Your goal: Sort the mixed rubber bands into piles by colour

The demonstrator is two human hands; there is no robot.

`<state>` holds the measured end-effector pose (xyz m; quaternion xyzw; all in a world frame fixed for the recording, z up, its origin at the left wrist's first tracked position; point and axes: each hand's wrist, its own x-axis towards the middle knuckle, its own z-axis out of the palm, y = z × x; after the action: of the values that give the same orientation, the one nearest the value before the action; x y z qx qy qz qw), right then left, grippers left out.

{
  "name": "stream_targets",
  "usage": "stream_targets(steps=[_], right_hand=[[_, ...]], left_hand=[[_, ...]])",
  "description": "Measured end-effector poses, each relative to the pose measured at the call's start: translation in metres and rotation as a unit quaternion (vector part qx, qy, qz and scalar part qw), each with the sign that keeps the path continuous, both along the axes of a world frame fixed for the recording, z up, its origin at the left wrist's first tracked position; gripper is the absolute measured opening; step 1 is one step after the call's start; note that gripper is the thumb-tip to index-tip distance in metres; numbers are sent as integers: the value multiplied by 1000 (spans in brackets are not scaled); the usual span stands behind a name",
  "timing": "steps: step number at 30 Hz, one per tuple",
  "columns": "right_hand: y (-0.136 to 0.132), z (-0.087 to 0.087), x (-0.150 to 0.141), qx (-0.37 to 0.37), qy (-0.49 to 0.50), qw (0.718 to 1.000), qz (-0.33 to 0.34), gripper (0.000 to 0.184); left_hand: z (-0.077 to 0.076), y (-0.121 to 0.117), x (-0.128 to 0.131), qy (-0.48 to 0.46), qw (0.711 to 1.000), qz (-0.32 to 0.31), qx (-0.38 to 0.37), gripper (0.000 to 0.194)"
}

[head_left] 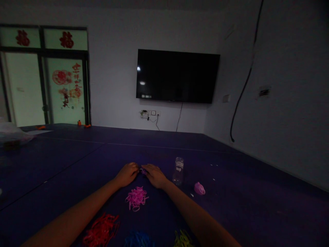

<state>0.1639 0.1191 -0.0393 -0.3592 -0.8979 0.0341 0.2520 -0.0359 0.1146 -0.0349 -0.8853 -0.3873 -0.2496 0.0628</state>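
Note:
My left hand [128, 174] rests on the dark table, its fingers bent loosely and reaching to the left edge of a small heap of purple bands [143, 171]. From the other side my right hand [155, 175] lies with its fingers stretched over part of that heap, hiding some of it. No grip on a band shows in either hand. Nearer to me is a loose pile of pink rubber bands [137, 198]. Red bands [101, 230], blue bands [139, 239] and yellow-green bands [183, 239] lie in separate piles at the bottom of the view.
A clear jar [178, 171] stands right of my right hand, with a pink lid-like piece [199, 188] beyond it. White scraps dot the right side of the table [246, 206]. A plastic bag [14, 133] sits at far left, and small orange things [79, 122] lie along the far edge.

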Motion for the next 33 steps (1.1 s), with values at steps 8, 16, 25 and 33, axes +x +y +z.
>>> stream_targets(steps=[8, 16, 25, 33], right_hand=[[8, -5, 1, 2, -16, 1000, 15, 35], [9, -3, 2, 11, -3, 1000, 24, 33], [4, 3, 3, -18, 23, 999, 18, 33], [7, 0, 4, -16, 62, 996, -64, 40]], left_hand=[[1, -2, 4, 3, 1000, -18, 3, 22], [5, -7, 5, -5, 1000, -21, -6, 24], [3, -4, 3, -21, 999, -47, -13, 24], [5, -5, 4, -1, 996, -87, -28, 25]])
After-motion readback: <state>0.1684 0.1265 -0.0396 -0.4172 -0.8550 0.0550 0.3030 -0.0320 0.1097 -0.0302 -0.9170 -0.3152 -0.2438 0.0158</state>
